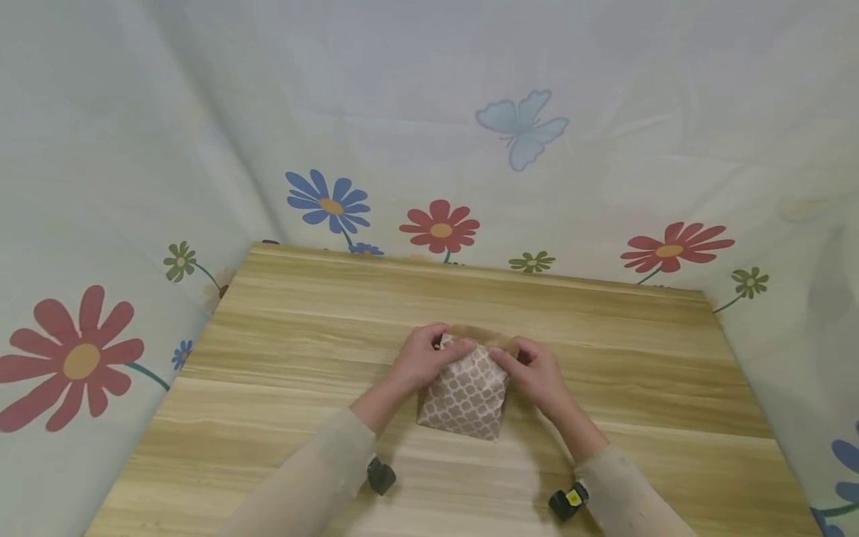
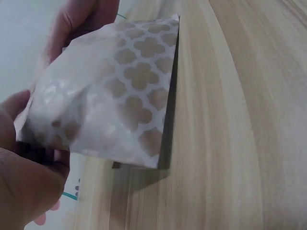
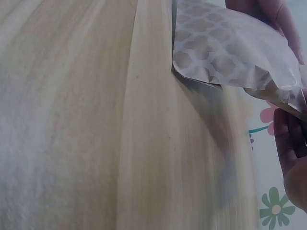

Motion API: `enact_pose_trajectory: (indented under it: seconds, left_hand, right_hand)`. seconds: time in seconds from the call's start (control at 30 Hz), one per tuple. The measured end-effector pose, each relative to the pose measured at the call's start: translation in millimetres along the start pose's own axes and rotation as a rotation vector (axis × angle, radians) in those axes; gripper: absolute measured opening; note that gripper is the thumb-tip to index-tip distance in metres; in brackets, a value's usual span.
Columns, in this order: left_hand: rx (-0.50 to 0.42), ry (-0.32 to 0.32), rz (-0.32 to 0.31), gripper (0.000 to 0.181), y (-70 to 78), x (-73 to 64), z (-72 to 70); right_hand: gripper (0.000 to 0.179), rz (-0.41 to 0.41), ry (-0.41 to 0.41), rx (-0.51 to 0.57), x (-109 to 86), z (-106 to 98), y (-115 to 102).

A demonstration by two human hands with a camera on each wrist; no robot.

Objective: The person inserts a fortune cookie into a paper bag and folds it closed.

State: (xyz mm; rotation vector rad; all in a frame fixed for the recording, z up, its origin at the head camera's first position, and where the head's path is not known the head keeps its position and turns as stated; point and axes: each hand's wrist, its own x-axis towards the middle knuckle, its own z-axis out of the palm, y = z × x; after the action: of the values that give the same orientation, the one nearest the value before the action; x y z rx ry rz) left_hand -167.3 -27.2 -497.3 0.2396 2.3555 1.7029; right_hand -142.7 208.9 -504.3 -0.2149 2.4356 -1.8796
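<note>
A brown paper bag (image 1: 466, 395) with a white lattice pattern is held in front of me over the wooden table, its plain brown top edge (image 1: 479, 333) on the far side. My left hand (image 1: 427, 356) pinches the bag's upper left corner, thumb on the patterned face and fingers behind. The upper right corner is pinched by my right hand (image 1: 533, 371) in the same way. In the left wrist view the bag (image 2: 139, 76) looks puffed out, its bottom edge close to the tabletop. Creases run along the bag's side (image 3: 261, 79) in the right wrist view. Whatever the bag contains is hidden.
The wood-grain table (image 1: 302, 321) has its back edge against a pale curtain (image 1: 403, 112) printed with flowers and a butterfly. Black wrist cameras are strapped at my left cuff (image 1: 381, 476) and right cuff (image 1: 567, 501).
</note>
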Motion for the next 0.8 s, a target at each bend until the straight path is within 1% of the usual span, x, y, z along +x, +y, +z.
enact_pose_trajectory:
  seconds: [0.1,0.17,0.3,0.37,0.5,0.67,0.8]
  left_hand:
    - [-0.009,-0.057,-0.030,0.033,-1.2,0.3,0.6]
    - [0.008,-0.067,-0.043,0.034,-1.5,0.0,1.4]
    - [0.084,-0.044,-0.042,0.032,-0.4,-1.2,2.7]
    - [0.112,-0.035,-0.039,0.031,0.0,-1.3,3.2]
    - [0.101,-0.029,-0.044,0.029,-1.4,-0.4,3.3]
    - [0.081,-0.011,-0.048,0.031,-2.2,0.5,3.8]
    - [0.052,0.004,-0.073,0.031,-2.6,1.1,4.7]
  right_hand:
    - [0.022,0.000,0.008,-0.013,0.1,0.9,0.2]
    - [0.023,-0.024,0.006,-0.032,0.6,1.3,0.3]
    - [0.025,-0.072,-0.014,-0.048,0.6,1.5,2.5]
    - [0.020,-0.086,-0.020,-0.041,0.6,1.3,4.5]
    - [0.012,-0.086,-0.017,-0.030,0.3,1.3,7.0]
    - [0.015,-0.069,-0.008,-0.031,-0.7,0.4,7.2]
    - [0.016,-0.063,0.017,-0.072,-1.6,-0.4,8.8]
